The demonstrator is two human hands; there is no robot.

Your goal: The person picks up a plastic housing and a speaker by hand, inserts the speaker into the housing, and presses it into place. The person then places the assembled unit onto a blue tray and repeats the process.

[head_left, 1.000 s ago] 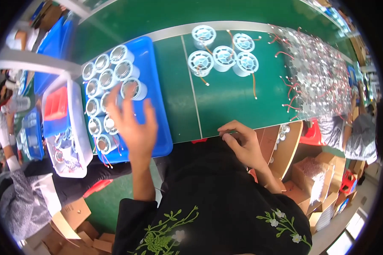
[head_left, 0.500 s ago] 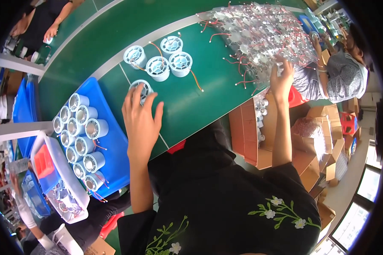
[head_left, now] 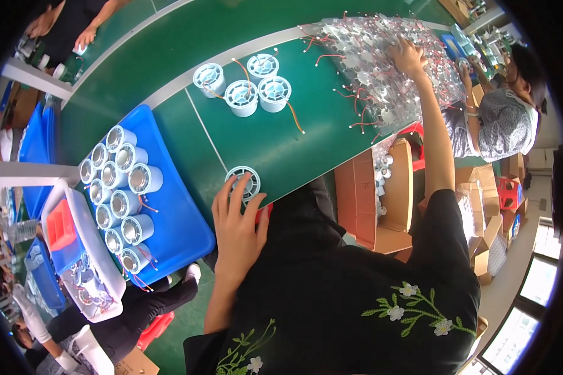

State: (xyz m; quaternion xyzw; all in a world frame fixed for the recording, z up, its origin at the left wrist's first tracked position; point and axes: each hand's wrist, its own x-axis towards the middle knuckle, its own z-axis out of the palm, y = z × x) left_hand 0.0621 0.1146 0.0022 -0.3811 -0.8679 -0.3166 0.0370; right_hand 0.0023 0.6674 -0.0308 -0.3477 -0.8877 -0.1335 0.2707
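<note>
Close to the near table edge, my left hand [head_left: 239, 219] has its fingers curled over a light-blue, round plastic housing [head_left: 251, 185] with a spoked face, partly hidden by the fingers. My right hand [head_left: 409, 59] stretches to the far right, fingers spread and bent, onto a wide pile of small clear-and-white parts with red wires [head_left: 375, 75]. Whether its fingertips touch a single part is too small to tell. Several more light-blue housings [head_left: 241, 97] stand grouped at the table's far middle, some with orange wires trailing out.
A blue tray [head_left: 178, 215] on the left carries rows of white cylinders with metal centres. Beside it is a white bin [head_left: 109, 284] with wired parts. Cardboard boxes [head_left: 394, 206] stand below the table's right edge. Co-workers [head_left: 497, 119] sit at the right and elsewhere around.
My left hand has drawn the housing toward me, to the near table edge. My right hand has moved farther away, from the pile's near side onto its upper middle.
</note>
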